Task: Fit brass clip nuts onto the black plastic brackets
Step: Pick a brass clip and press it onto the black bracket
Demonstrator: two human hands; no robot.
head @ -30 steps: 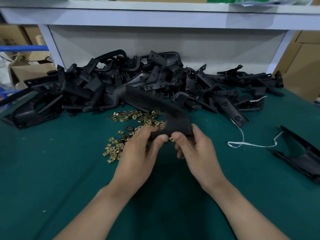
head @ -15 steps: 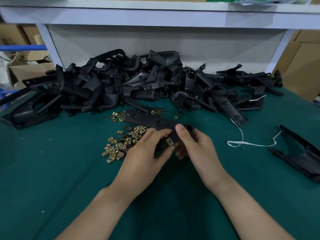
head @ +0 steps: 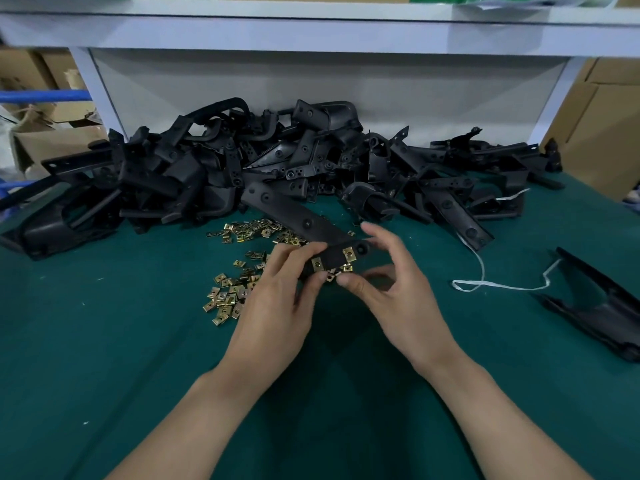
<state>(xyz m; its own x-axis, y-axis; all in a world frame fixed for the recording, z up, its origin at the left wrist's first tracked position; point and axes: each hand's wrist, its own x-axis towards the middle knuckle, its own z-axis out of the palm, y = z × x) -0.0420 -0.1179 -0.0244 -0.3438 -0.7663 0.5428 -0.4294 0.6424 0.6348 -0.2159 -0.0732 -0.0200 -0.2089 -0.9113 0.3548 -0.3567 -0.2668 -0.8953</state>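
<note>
The bracket (head: 294,216) is now turning its near end up toward the camera, and the right hand's (head: 398,296) fingers are lifting off it and fanning out. The left hand (head: 277,306) is gripping the near end of this long black part, fingers curled round the edge and thumb pressing the face, just below the middle of the frame. The right hand is sitting loose rather than clenched: its fingers are arching apart above the bracket's tip without closing on it, while its thumb (head: 349,283) is pushing up at the lower edge. Two fitted clip nuts (head: 349,253) are showing brass on the upturned end, and smaller brass pieces are sitting between the two thumbs; whether either thumb is touching them I cannot tell. The far end of the bracket is slanting up and left toward the pile of brackets (head: 180,168), which is spreading across the upper middle of the frame. Loose brass nuts (head: 228,296) are lying scattered on the green mat (head: 104,358), just left of the left hand. A white cord (head: 485,287) is trailing at the right, beside a separate black part (head: 595,306) near the right edge.
</note>
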